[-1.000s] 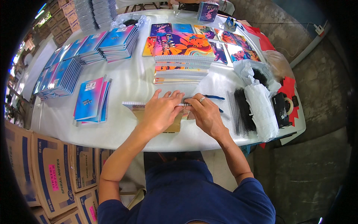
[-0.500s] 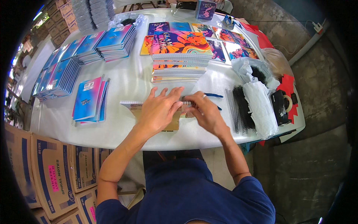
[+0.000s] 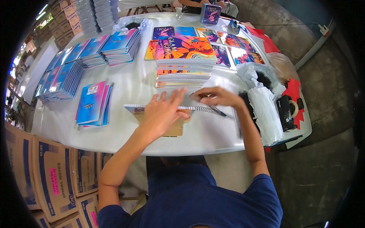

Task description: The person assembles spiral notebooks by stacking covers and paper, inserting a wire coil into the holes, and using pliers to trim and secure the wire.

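In the middle of the table an unbound-looking notebook (image 3: 133, 108) is tilted up, its page edges showing along the top. My left hand (image 3: 161, 114) holds it, fingers stretched over the far side and thumb on the near side. A wire spiral (image 3: 203, 109) runs along the notebook's top edge and sticks out past its right end. My right hand (image 3: 218, 96), slightly blurred, is closed on dark pliers (image 3: 217, 110) just above the protruding coil. Beyond both hands stands a tall stack of notebooks with colourful illustrated covers (image 3: 186, 49).
Blue-pink spiral notebooks (image 3: 91, 102) lie at left, with larger stacks (image 3: 119, 41) behind. Loose black coils (image 3: 243, 98), a white wrapped bundle (image 3: 264, 114) and a tape dispenser (image 3: 287, 110) sit at right. Cartons (image 3: 53, 174) are piled lower left. Another person's arm (image 3: 194, 3) shows at the far edge.
My right hand has left the notebook's edge, moved right and taken up the pliers. The spiral's free end now shows. My left hand stays on the notebook.
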Motion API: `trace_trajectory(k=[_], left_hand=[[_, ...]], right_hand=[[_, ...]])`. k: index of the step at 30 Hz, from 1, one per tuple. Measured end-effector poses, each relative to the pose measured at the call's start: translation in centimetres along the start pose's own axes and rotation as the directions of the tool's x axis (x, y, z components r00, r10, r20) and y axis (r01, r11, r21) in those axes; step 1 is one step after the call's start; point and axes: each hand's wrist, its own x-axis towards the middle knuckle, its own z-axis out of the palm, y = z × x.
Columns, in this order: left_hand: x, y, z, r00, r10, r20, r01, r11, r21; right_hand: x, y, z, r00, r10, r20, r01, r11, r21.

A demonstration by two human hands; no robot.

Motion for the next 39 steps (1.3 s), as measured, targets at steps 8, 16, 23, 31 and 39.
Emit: trace_trajectory(k=[8, 16, 23, 31, 39], left_hand=[[0.3, 0.2, -0.4, 0.985, -0.144, -0.089, 0.128, 0.978, -0.168], [0.0, -0.2, -0.6, 0.97, -0.182, -0.164, 0.165, 0.98, -0.113], [-0.4, -0.6, -1.2, 0.966, -0.214, -0.147, 0.2, 0.974, -0.105], [-1.2, -1.4, -1.3, 0.96, -0.218, -0.174, 0.205, 0.975, -0.087], [-1.7, -2.2, -1.6, 0.95, -0.239, -0.2, 0.223, 0.97, -0.099]], right_hand=[[0.8, -4.4, -0.6, 0.94, -0.285, 0.188, 0.294, 0.956, -0.02], [0.9, -1.5, -0.1, 0.941, -0.338, 0.034, 0.306, 0.888, 0.343], [2.9, -1.6, 0.6, 0.919, -0.384, 0.088, 0.329, 0.872, 0.362], [3.5, -2.8, 1.5, 0.951, -0.289, 0.114, 0.244, 0.922, 0.3], [5.1, -4.5, 3.2, 0.97, -0.213, 0.118, 0.19, 0.965, 0.182]])
